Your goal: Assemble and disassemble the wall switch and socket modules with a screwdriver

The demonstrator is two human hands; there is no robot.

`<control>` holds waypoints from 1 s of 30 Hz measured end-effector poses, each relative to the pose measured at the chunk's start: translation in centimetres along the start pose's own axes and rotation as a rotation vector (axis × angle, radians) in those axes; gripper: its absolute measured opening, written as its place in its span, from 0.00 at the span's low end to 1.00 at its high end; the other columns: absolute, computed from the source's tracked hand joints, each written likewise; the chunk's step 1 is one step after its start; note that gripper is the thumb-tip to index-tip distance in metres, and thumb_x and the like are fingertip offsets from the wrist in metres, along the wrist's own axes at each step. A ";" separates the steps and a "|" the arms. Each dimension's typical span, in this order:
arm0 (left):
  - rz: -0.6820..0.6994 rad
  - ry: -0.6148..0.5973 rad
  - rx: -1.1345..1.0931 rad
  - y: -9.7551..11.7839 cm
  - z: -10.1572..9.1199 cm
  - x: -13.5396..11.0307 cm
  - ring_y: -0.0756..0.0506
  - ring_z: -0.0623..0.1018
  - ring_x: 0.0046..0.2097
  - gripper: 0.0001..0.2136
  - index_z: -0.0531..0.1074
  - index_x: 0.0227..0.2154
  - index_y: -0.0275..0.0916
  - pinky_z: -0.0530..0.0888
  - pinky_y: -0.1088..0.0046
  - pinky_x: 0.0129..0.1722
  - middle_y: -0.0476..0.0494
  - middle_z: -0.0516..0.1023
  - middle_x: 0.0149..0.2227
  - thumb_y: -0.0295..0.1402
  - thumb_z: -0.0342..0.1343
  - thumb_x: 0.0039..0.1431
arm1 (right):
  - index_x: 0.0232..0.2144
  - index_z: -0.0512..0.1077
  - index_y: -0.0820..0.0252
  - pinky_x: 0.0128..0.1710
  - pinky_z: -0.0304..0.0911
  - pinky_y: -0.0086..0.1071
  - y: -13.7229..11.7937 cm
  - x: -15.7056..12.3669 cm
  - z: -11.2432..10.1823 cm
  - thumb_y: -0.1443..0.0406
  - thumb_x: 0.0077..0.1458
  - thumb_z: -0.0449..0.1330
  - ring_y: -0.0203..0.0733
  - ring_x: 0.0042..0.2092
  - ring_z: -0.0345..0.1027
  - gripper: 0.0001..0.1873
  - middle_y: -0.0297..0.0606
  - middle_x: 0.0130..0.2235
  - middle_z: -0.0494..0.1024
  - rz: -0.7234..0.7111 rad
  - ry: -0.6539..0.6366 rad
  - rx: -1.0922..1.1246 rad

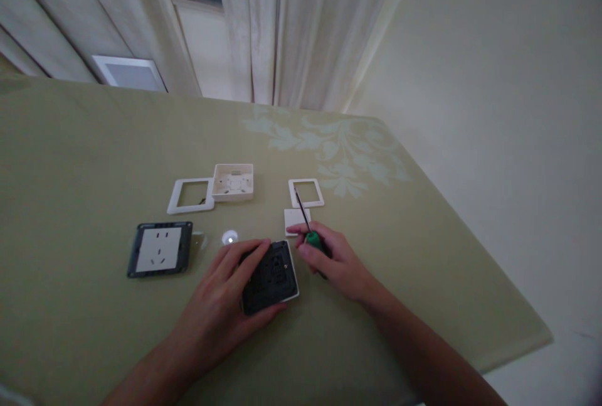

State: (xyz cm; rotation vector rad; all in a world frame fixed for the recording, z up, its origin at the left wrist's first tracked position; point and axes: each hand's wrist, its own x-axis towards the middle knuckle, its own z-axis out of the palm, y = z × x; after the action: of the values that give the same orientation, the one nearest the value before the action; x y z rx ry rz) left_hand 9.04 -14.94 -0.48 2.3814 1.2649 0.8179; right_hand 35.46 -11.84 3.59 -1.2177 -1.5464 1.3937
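Note:
A dark switch module with a white edge lies back-side up on the green tablecloth. My left hand grips its left and lower sides, fingers wrapped round it. Just to its right, my right hand is closed on a screwdriver with a green handle. The thin dark shaft points up and away, over a small white plate.
A white socket in a dark frame lies at the left. Behind it are a white frame, a white back box and a smaller white frame. A small shiny round piece is nearby. The table's edge runs down the right.

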 end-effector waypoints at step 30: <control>0.047 -0.098 -0.105 0.6 -1.2 0.7 0.31 0.72 0.67 0.26 0.71 0.66 0.55 0.76 0.43 0.65 0.41 0.73 0.69 0.34 0.67 0.68 | 0.68 0.74 0.47 0.39 0.82 0.35 -0.2 -0.2 -1.1 0.56 0.65 0.73 0.42 0.39 0.83 0.31 0.38 0.44 0.85 -0.644 0.750 -0.004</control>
State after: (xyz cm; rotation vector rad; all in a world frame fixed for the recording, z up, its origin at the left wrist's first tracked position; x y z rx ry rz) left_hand 9.00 -14.65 1.04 2.3456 1.1048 0.7523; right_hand 36.50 -11.74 3.96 -0.9488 -1.2169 0.4331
